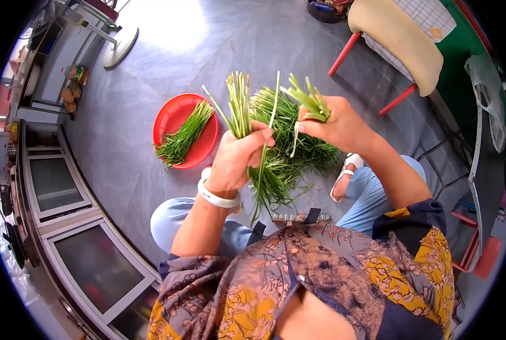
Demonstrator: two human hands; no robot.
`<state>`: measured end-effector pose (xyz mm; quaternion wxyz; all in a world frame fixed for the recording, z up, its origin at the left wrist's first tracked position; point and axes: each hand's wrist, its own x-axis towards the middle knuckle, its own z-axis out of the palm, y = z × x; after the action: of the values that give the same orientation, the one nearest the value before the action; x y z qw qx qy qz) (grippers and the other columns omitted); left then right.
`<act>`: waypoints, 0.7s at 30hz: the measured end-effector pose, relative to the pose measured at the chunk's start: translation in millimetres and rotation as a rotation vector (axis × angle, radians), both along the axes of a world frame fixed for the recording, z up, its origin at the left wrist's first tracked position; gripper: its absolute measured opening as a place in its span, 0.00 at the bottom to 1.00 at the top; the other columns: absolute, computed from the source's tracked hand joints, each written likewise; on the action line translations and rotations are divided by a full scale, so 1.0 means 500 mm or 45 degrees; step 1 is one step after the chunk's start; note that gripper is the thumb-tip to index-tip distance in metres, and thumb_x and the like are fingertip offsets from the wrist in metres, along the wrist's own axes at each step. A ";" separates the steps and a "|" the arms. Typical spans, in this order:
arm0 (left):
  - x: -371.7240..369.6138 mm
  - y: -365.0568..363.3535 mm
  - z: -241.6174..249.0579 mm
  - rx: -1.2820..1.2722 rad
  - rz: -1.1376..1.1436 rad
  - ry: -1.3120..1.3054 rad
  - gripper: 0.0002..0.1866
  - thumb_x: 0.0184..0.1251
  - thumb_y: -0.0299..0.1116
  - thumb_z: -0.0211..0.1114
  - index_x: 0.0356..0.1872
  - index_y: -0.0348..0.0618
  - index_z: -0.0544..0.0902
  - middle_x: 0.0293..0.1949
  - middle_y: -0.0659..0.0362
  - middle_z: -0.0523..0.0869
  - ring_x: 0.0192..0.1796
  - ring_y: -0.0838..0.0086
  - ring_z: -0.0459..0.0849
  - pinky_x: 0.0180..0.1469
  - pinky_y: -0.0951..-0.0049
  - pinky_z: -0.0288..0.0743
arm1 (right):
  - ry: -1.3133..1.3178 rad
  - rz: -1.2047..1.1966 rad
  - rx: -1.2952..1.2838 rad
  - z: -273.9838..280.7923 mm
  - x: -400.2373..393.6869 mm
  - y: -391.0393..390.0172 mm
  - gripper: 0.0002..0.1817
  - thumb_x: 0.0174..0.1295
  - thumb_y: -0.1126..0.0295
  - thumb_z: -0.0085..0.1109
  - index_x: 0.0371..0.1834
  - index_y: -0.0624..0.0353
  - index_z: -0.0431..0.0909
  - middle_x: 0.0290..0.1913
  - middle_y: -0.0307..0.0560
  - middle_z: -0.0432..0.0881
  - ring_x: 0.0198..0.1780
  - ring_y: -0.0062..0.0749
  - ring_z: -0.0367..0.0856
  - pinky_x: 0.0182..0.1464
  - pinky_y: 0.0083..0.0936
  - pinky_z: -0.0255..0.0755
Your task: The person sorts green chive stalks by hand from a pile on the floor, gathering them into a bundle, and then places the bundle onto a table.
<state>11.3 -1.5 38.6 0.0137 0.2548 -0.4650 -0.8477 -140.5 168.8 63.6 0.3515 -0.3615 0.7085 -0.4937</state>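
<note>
Wrapped round a bunch of long green stalks point(240, 107) is my left hand point(242, 152), with the pale cut ends pointing up and the leaves hanging below. One loose stalk point(275, 102) stands by its thumb and fingertips. My right hand point(341, 126) is closed on a smaller bunch of stalks point(314, 105), pale ends up and to the left. Under and between both hands lies a large pile of green leafy stalks point(304, 153) on the floor. To the left, a red plate point(175, 113) holds a neat bundle of the same greens point(189, 133).
A white-framed cabinet point(100, 266) runs along the left. A round stand base point(121, 47) is on the grey tiled floor point(117, 113) at the upper left. A padded chair with red legs point(400, 42) stands at the upper right, near a hanging plastic bag point(487, 96).
</note>
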 end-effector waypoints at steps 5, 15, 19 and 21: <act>-0.004 0.002 -0.002 0.007 0.028 -0.028 0.05 0.64 0.27 0.63 0.38 0.38 0.79 0.27 0.61 0.82 0.15 0.87 0.63 0.16 0.85 0.54 | 0.069 0.268 -0.127 -0.043 0.009 0.000 0.14 0.54 0.81 0.50 0.43 0.64 0.80 0.35 0.39 0.81 0.35 0.16 0.73 0.37 0.20 0.69; -0.013 0.016 -0.009 0.000 -0.016 -0.063 0.06 0.63 0.26 0.64 0.39 0.40 0.79 0.28 0.62 0.82 0.17 0.87 0.65 0.18 0.85 0.57 | -0.057 -0.204 -0.066 -0.005 0.003 -0.035 0.14 0.59 0.62 0.65 0.34 0.63 0.81 0.25 0.32 0.76 0.30 0.14 0.70 0.33 0.19 0.66; -0.016 0.019 -0.015 -0.028 -0.058 -0.050 0.06 0.63 0.26 0.64 0.39 0.40 0.79 0.28 0.62 0.82 0.17 0.88 0.65 0.18 0.85 0.58 | 0.068 -0.286 -0.117 -0.043 -0.009 -0.041 0.12 0.59 0.63 0.63 0.31 0.62 0.79 0.23 0.30 0.74 0.28 0.14 0.68 0.30 0.20 0.65; -0.015 0.018 -0.015 -0.039 -0.046 -0.050 0.05 0.61 0.26 0.64 0.38 0.38 0.81 0.29 0.61 0.83 0.18 0.87 0.66 0.19 0.84 0.58 | 0.086 -0.323 -0.131 -0.046 -0.017 -0.036 0.11 0.60 0.65 0.62 0.32 0.62 0.79 0.23 0.30 0.74 0.28 0.13 0.69 0.31 0.19 0.65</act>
<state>3.9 7.4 31.0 -0.0070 0.2628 -0.4826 -0.8354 -149.1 150.8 40.7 0.2431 -0.3030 0.7338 -0.5574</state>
